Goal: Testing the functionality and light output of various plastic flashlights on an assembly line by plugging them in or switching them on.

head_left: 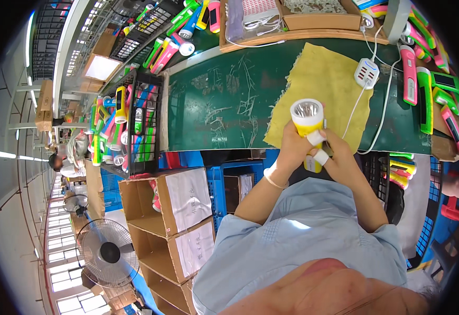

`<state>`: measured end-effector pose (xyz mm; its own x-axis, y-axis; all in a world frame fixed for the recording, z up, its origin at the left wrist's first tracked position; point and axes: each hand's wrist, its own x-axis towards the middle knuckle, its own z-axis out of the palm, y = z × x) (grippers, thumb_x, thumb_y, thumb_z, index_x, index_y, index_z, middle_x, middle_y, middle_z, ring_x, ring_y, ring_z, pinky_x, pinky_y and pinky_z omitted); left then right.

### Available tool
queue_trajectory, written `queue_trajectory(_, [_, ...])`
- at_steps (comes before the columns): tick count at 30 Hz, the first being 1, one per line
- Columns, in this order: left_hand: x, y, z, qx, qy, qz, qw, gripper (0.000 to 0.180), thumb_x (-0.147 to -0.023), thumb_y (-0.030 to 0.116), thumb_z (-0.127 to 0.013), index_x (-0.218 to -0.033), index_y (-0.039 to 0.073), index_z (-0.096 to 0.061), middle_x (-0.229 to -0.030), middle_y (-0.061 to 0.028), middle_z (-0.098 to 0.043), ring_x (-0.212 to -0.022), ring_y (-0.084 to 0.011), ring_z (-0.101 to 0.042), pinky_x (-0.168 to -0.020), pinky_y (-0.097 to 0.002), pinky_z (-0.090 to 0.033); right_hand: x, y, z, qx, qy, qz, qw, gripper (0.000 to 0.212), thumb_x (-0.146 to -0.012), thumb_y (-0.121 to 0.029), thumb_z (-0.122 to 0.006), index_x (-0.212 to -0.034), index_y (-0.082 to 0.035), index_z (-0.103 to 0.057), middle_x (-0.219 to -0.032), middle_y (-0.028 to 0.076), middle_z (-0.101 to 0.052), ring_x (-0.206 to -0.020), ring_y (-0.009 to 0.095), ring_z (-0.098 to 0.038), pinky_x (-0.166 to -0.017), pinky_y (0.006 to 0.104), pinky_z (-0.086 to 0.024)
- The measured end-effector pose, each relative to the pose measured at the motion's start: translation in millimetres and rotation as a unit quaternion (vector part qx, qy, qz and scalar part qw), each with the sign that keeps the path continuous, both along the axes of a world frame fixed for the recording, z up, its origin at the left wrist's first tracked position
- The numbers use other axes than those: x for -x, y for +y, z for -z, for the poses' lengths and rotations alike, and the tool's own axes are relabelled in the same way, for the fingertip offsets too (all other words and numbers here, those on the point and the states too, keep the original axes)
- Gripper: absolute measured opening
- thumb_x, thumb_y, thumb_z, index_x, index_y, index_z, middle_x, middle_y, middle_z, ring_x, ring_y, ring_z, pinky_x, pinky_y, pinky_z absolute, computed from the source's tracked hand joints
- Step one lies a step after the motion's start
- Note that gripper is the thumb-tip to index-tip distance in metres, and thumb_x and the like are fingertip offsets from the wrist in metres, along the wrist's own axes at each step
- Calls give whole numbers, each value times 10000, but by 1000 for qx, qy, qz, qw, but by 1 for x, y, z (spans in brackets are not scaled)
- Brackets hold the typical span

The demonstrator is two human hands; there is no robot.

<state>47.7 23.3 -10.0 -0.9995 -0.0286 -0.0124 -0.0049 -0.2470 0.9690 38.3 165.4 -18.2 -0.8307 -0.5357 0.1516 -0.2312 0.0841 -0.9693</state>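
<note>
A yellow flashlight (306, 126) with a white rim and a shiny reflector stands nearly upright between my hands, its lens end up and away from me. My left hand (291, 148) wraps round its left side. From the right, my right hand (340, 152) closes on the flashlight's lower body. White wraps cover some of the fingers. A thin white cable (353, 113) runs from a white multi-port USB charger (367, 73) down to my right hand, where its end is hidden. A yellow cloth (321, 71) lies beneath on the green tabletop (203, 110).
At left, a black crate (146, 126) holds several colourful flashlights. More flashlights (434, 84) lie at the right edge. A wooden tray (292, 34) spans the table's back. Cardboard compartments (161, 226) stand below left, beside a fan (108, 252). Another person (69, 165) is far left.
</note>
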Motion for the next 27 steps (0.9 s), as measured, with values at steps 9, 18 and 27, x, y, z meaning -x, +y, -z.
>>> queue_trajectory(9, [52, 6, -34, -264, -74, 115, 955, 285, -858, 221, -536, -1054, 39, -438, -880, -91, -523, -706, -191, -546, -616, -310, -482, 10, 36, 23, 100, -152, 100, 978, 211, -875, -67, -498, -1066, 3, -556, -802, 34, -572, -669, 68, -544, -493, 179, -400])
queue_trajectory(18, [71, 19, -37, -317, -150, 126, 928, 308, -865, 292, -471, -1049, 46, -460, -814, -96, -541, -618, -193, -534, -571, -307, -464, 7, 35, 16, 45, -105, 131, 985, 173, -865, -46, -490, -996, 5, -591, -724, 19, -555, -605, 58, -506, -498, 190, -399])
queue_trajectory(27, [88, -9, -28, 279, 113, -97, 949, 494, -742, 130, -620, -1113, -45, -343, -921, -160, -506, -844, -240, -536, -755, -335, -454, 27, 59, -6, 135, -157, 160, 965, 266, -909, -145, -405, -1142, -48, -488, -641, -45, -423, -497, 24, -322, -440, 166, -231])
